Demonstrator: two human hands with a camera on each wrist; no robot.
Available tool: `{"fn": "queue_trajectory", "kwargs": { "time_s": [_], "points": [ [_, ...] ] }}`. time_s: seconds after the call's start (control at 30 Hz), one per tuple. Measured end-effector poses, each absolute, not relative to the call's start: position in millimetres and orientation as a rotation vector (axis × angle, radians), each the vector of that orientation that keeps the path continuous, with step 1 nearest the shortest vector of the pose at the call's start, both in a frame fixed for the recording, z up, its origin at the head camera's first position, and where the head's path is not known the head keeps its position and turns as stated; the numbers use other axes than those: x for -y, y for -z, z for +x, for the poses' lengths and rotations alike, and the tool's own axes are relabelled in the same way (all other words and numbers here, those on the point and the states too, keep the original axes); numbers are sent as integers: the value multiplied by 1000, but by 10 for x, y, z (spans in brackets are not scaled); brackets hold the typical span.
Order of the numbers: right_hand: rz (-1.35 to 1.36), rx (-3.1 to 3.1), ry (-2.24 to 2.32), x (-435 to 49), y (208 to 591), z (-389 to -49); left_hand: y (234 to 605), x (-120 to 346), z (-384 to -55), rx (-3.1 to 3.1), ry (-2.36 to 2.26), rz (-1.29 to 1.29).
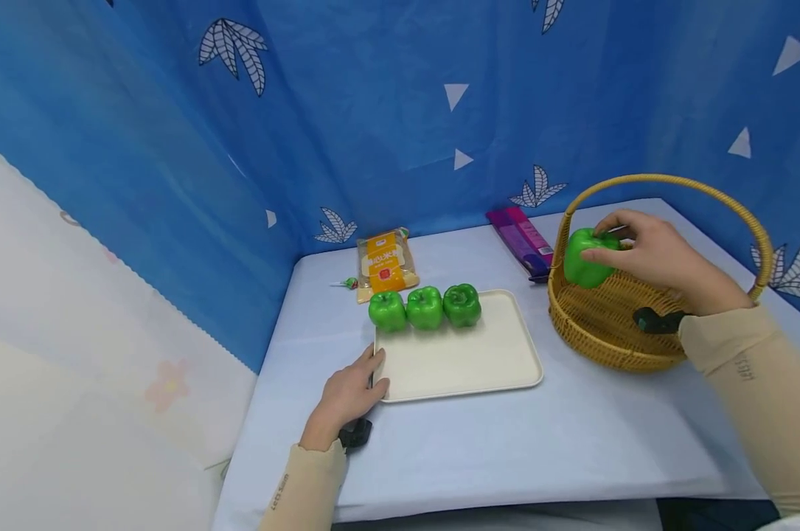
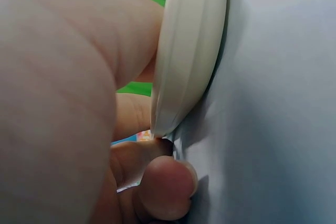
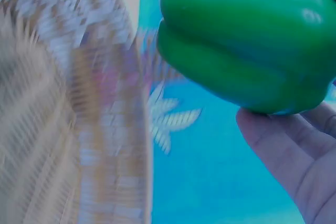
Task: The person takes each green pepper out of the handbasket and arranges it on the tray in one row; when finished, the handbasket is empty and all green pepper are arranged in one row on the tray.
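My right hand (image 1: 658,247) grips a green bell pepper (image 1: 582,259) between thumb and fingers, up at the rim of the wicker basket (image 1: 615,313). The right wrist view shows this pepper (image 3: 247,40) large, fingertips against its side. At the left, my left hand (image 1: 346,392) holds the near-left edge of a cream tray (image 1: 459,365), thumb and fingers hooked over the rim. Three more green peppers stand in a row along the tray's back edge: a left one (image 1: 388,311), a middle one (image 1: 425,308) and a right one (image 1: 462,305).
Behind the tray lies an orange-and-clear food packet (image 1: 385,262), with a small wrapped lollipop (image 1: 349,282) beside it. A purple packet (image 1: 522,240) lies left of the basket, whose tall handle (image 1: 665,178) arches over it. A blue patterned curtain (image 1: 400,110) hangs behind the table.
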State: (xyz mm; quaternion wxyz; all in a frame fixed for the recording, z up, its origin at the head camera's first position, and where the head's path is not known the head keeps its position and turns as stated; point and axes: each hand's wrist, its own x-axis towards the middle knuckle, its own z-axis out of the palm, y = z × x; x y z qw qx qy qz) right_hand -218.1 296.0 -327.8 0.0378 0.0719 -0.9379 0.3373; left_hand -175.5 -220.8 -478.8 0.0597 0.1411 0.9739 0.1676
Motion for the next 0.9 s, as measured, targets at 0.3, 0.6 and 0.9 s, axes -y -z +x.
{"fn": "queue_trajectory", "kwargs": {
  "time_s": [0.3,0.6,0.9],
  "points": [
    [511,2828,-1049,-2264,3340,-2215,4755,2237,-1754,-2942,-519,432],
    [484,2945,-957,-1874,3783,-2443,4746,2201,-1744,-2941,-527,480],
    [425,2989,-934,-1736,4017,-2557,4731,2222,-1730,-2951,-510,486]
  ]
}}
